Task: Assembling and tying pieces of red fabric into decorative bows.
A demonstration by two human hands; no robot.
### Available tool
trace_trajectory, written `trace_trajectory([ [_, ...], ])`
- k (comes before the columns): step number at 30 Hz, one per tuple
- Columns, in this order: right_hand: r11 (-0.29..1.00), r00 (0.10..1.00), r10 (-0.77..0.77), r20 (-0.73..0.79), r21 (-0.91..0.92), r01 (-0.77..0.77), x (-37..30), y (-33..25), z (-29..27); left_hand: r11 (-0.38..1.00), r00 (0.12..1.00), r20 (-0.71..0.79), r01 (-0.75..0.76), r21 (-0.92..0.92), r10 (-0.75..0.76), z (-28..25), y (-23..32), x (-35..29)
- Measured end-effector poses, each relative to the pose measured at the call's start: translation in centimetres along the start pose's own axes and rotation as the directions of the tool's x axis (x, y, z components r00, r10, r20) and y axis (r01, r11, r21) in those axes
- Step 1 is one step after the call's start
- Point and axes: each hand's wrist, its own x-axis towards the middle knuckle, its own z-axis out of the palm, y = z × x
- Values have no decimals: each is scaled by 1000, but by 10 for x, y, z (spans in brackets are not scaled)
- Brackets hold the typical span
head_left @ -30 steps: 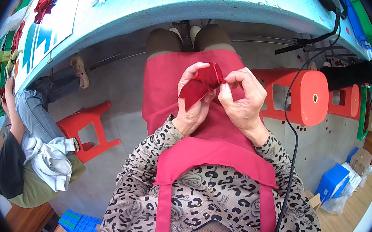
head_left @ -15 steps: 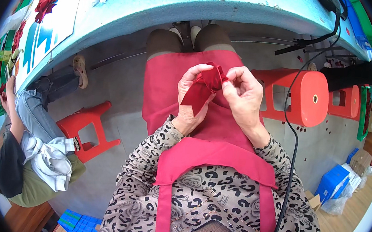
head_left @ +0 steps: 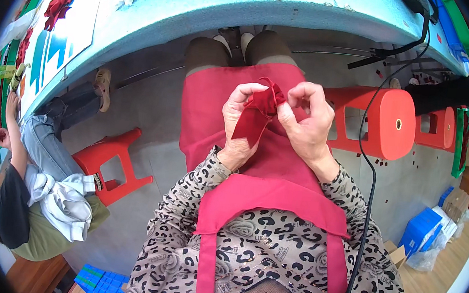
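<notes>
Above my lap, a dark red velvet ribbon bow point(head_left: 253, 121) hangs in folds, one flat tail pointing down toward my wrist. My left hand point(head_left: 236, 115) is closed around its left side, thumb and fingers gripping the gathered part. At the right edge of the knot, my right hand point(head_left: 311, 124) is closed, thumb and bent forefinger at the fabric. The exact spot they pinch is partly hidden. Beneath both hands lies the red apron point(head_left: 207, 107) over my lap.
A pale blue table point(head_left: 231, 8) curves across the front, with dark red ribbon pieces point(head_left: 61, 5) on a white sheet at left. Red stools point(head_left: 397, 125) stand on both sides. A black cable point(head_left: 370, 159) runs down at right. A co-worker point(head_left: 14, 210) sits at left.
The bow has turned slightly, its tail shifting a little right. My right fingers have curled and moved slightly at its edge. The co-worker's hand at left has moved.
</notes>
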Motion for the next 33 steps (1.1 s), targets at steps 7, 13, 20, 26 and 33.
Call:
trace_trajectory([
  [7,983,996,-88,29,-160,92,1,9,-2,997,1000,21,4,75,-6,0,-1,2],
  [13,995,998,-48,50,-86,52,-1,5,-5,990,994,4,110,-85,-110,2,-1,-4],
  [20,838,888,342,307,327,-436,-9,6,-8,998,1000,16,-13,67,12,3,-2,-8],
  [26,996,997,-76,16,-37,77,-11,5,-1,999,1000,20,8,44,-9,1,-3,-12],
  [33,975,986,113,121,175,-134,-17,4,-10,997,996,87,24,77,-30,2,2,-15],
])
